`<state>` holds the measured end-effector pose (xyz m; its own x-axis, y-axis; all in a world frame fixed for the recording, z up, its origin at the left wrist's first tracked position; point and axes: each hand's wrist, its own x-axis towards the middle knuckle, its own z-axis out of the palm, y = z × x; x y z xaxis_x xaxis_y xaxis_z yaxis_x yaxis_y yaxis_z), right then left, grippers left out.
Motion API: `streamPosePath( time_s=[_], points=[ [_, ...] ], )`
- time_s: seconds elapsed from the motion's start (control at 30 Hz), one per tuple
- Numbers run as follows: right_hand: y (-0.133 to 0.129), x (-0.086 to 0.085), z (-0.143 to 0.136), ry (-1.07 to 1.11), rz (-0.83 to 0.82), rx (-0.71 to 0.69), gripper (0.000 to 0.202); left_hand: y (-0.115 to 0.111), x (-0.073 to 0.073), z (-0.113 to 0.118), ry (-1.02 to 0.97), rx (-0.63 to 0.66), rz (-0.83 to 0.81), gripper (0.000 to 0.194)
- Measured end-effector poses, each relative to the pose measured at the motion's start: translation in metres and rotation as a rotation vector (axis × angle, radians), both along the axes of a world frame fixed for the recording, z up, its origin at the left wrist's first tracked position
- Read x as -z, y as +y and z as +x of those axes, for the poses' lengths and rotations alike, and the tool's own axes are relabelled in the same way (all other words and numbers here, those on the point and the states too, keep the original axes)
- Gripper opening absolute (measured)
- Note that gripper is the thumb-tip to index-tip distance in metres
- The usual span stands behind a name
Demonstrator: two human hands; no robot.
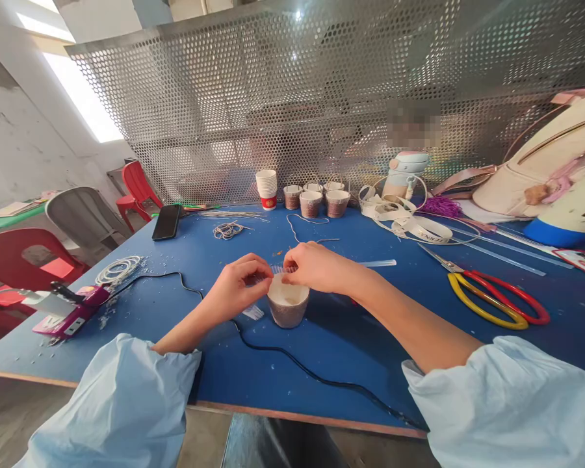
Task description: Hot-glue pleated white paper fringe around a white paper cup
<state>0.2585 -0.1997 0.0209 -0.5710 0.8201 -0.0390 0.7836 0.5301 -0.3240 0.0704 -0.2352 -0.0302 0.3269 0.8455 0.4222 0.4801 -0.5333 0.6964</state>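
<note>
A small cup (288,309) with a brown, speckled outside and a pale inside stands upright near the middle of the blue table. My left hand (244,283) is at the cup's left rim, its thumb and fingers bent together in a pinch. At the far right part of the rim is my right hand (312,266), with its fingertips pinched at the edge. A clear ridged strip (279,268) shows between the two hands at the back of the rim. What exactly each fingertip grips is too small to make out.
Scissors (497,296) with red and yellow handles lie right. Several similar cups (311,204) and stacked paper cups (266,188) stand at the back. A black cable (292,354) crosses in front; a purple power strip (73,318) and phone (166,222) are left.
</note>
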Motion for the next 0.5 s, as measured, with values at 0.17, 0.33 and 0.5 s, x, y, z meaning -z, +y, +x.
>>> streamPosePath(
  time_s=[0.17, 0.33, 0.5],
  points=[
    [-0.002, 0.001, 0.0, 0.016, 0.0, -0.024, 0.017, -0.002, -0.002, 0.002, 0.004, 0.005, 0.007, 0.009],
    [-0.002, 0.006, -0.005, 0.016, 0.057, -0.019, 0.018, -0.003, -0.003, 0.002, 0.008, 0.009, 0.01, 0.01],
    [-0.004, 0.01, -0.009, -0.027, 0.128, -0.006, 0.02, -0.003, -0.003, 0.002, 0.006, -0.002, -0.012, 0.008]
  ],
)
